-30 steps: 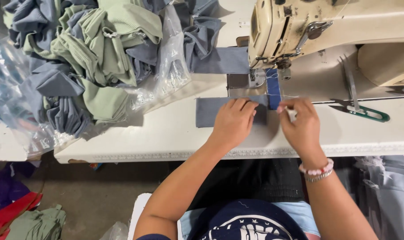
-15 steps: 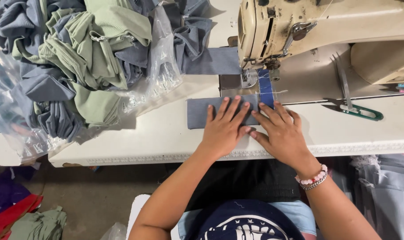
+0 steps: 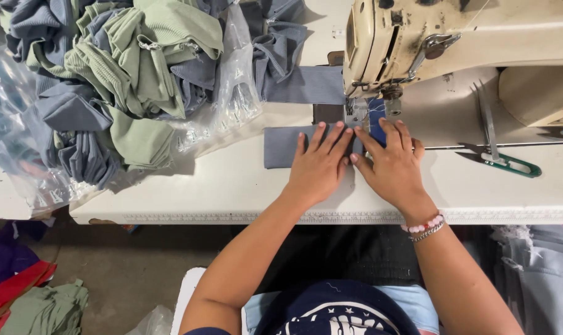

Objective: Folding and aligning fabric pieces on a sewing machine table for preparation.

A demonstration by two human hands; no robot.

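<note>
Hands pressed flat: the left hand and right hand, fingers spread and gripping nothing, have been moved together onto the grey fabric strip, now held under the sewing machine needle on the counter.

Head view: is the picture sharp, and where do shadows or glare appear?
In the head view, both hands, left hand and right hand, and the grey fabric strip look sharp; soft shadows fall under the fabric pile and below the table edge; the clear plastic bag shows pale glare.
</note>
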